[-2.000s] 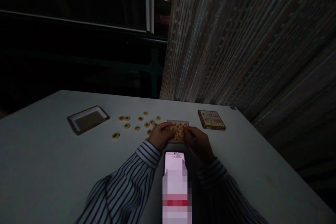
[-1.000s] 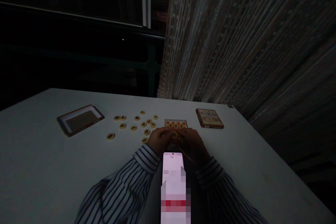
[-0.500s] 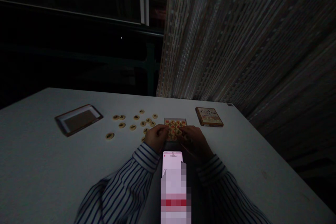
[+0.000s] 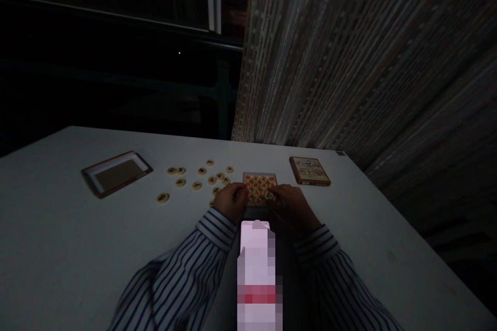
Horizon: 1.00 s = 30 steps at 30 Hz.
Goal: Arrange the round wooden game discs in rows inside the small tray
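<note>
A small open box stands in front of me, with rows of round Chinese chess pieces marked in red lying in it. My right hand is at the box's right side, thumb and fingertips pinching a Chinese chess piece with a dark mark over the rows. At the left side of the box my left hand is closed, its fingers curled by the rim; what they hold, if anything, is hidden. Several loose pieces with dark marks lie left of my left hand, some partly hidden behind it.
An empty box lid or tray lies at the left of the white table. On the right is a flat printed box. A lit phone sits between my forearms. A patterned curtain hangs behind the table.
My right hand has shifted slightly to the right, and the dark-marked piece in its fingertips has moved with it toward the box's right side. The left hand stays by the left rim.
</note>
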Tool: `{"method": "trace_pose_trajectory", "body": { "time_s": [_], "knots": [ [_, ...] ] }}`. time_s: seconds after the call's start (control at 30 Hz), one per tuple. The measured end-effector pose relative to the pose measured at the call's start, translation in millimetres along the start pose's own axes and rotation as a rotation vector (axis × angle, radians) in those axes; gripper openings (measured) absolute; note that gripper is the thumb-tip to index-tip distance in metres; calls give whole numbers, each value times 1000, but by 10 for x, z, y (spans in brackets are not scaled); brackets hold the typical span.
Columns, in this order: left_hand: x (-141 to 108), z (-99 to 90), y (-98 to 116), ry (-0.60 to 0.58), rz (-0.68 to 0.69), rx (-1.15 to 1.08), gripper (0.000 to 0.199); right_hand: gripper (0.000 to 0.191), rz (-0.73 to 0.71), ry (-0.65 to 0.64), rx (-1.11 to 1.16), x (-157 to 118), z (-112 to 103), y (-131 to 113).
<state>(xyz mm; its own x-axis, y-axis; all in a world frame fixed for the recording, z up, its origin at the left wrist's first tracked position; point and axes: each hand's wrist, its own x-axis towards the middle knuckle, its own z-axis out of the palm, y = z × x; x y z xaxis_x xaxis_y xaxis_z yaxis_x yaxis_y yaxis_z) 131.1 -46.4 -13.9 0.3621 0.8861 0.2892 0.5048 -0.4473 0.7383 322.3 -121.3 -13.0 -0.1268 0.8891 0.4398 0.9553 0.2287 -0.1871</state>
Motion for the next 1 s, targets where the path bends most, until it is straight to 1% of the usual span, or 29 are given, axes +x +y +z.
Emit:
{"method": "trace_pose_trajectory", "body": {
  "time_s": [0.17, 0.47, 0.67, 0.83, 1.0],
  "knots": [
    [4, 12, -25, 1, 33, 39, 22, 26, 6, -54, -11, -11, 19, 19],
    [-3, -14, -8, 21, 54, 72, 21, 26, 52, 13, -50, -21, 31, 4],
    [-10, -18, 7, 34, 51, 79, 20, 26, 39, -7, -29, -27, 43, 14],
    [-7, -19, -3, 13, 48, 88, 22, 27, 51, -8, -23, -31, 41, 5],
    [-9, -11, -14, 21, 47, 83, 22, 27, 44, -20, -30, -37, 56, 21]
  ]
}}
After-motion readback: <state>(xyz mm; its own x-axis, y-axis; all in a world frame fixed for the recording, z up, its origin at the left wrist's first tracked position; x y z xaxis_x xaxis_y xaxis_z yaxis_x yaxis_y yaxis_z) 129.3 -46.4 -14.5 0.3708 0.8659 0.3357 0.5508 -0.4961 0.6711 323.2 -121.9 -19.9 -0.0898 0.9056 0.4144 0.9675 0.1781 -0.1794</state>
